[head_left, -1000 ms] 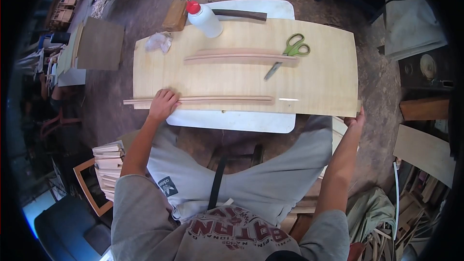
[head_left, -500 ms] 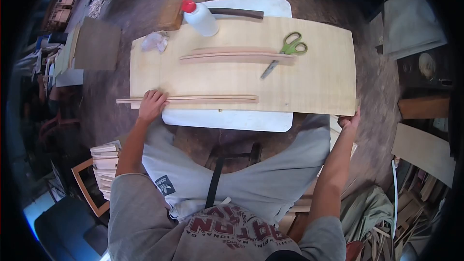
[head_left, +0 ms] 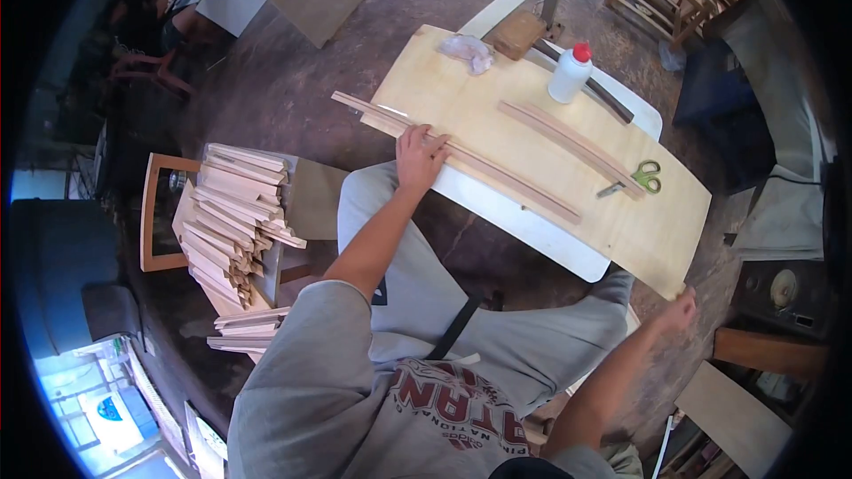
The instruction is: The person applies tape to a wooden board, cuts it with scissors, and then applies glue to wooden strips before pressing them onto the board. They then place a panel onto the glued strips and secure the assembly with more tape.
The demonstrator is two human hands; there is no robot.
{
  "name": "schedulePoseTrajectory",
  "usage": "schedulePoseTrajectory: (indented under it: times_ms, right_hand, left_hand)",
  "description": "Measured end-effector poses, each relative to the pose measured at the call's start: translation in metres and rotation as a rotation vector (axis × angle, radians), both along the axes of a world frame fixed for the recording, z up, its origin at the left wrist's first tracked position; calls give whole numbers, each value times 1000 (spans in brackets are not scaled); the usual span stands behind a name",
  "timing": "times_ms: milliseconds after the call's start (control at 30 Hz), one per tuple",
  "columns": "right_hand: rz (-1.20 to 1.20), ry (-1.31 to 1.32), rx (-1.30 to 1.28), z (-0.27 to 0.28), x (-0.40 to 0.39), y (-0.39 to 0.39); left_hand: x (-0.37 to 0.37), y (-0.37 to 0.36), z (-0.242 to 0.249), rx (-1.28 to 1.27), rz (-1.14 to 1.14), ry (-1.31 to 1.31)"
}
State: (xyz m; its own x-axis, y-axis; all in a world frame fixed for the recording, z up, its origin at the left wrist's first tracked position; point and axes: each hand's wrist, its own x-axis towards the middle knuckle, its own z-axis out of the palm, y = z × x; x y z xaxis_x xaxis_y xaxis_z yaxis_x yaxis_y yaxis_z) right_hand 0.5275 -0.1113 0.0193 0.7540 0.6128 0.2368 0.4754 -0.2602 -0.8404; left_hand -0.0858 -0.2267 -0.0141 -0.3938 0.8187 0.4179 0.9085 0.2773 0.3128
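Observation:
My left hand (head_left: 419, 160) lies across a pair of long thin wooden strips (head_left: 510, 179) along the near edge of a plywood board (head_left: 532, 98). Its fingers bend over the strips, whose left ends stick out past the board. At the board's near right corner is my right hand (head_left: 677, 311), its fingers curled against the corner; their tips are hard to see. Farther back on the board rests another bundle of strips (head_left: 568, 140), touching green-handled scissors (head_left: 649, 178). A white bottle with a red cap (head_left: 569, 77) and a crumpled clear plastic bag (head_left: 468, 52) are near the far edge.
Under the board shows a white tabletop (head_left: 568, 256). A brown block (head_left: 518, 34) and a dark bar (head_left: 610, 99) sit behind it. Stacked wooden pieces (head_left: 235, 213) and a wooden frame (head_left: 151, 213) stand to my left. A speaker box (head_left: 781, 294) is at right.
The view has swung left, so the board now appears slanted and farther right, and the stacked wood shows more fully. Both hands keep their places at the strips and the board's corner.

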Motion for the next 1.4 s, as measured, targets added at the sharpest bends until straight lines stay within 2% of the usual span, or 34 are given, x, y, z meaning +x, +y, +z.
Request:
schedulePoseTrajectory:
  times_ms: [33,67,133,200,233,267,300,333,433,633,733,767,867,1033,1133,1233,1400]
  right_hand:
    - [155,16,106,-12,-27,4]
    - [221,-70,-79,14,-86,-4]
    - [640,30,-51,8,-162,-13]
    - [828,-103,-110,-4,-221,-19]
    - [914,-185,8,-15,-245,-20]
    - [960,-175,-7,-16,-267,-22]
    - [1006,-209,-53,-10,-284,-23]
    - [1010,-282,-54,-2,-299,-23]
    - [993,-392,-106,8,-314,-7]
    - [923,-522,-251,23,-304,53]
    - [886,-562,-237,24,-314,81]
    - [890,-578,-331,24,-317,90]
    - [898,-757,-75,-1,-319,117]
    - [847,-652,-406,-9,-318,133]
    - [899,-480,-308,-11,-313,129]
    - [1027,-669,-171,-17,-305,116]
    - [1020,-723,-48,-27,-302,109]
  left_hand:
    - [0,-2,1,5,21,19]
    - [-1,-3,-1,-4,31,4]
    - [-5,-3,-5,-26,37,-29]
    - [-5,-5,-2,-73,75,-23]
    - [-2,-2,-1,-93,77,-29]
    - [-6,-1,-2,-119,39,-116]
    - [-8,0,-9,-78,20,-87]
    - [-6,1,-10,-61,47,-43]
    - [-5,4,-8,-83,75,-128]
    - [-1,10,2,-136,116,-166]
    - [-2,7,-1,-118,122,-169]
    - [-2,8,-2,-105,121,-162]
    - [-1,8,-2,-103,122,-172]
    - [-2,9,-1,-87,108,-172]
    - [-2,8,1,-94,107,-165]
    - [-2,9,-1,-75,99,-149]
    - [2,10,2,-111,105,-151]
